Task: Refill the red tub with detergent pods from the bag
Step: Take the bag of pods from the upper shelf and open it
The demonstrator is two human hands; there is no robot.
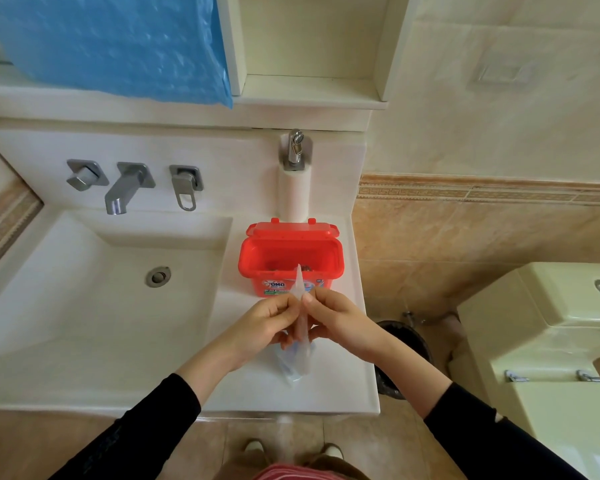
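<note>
Refilling looks barely begun: the tub (291,261) stands lid-open on the tabletop (329,389) at 12 o'clock from both hands, left (267,322) and right (336,315), which pinch the clear bag (300,344) between them, pods seemingly inside, none visibly tipped out.

left hand (269,322) fingers pinched, closed grip | right hand (333,317) same | forearms converging

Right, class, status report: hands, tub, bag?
Both hands, left and right, grip on bag. Tub open, behind bag. Nothing in the way.
</note>
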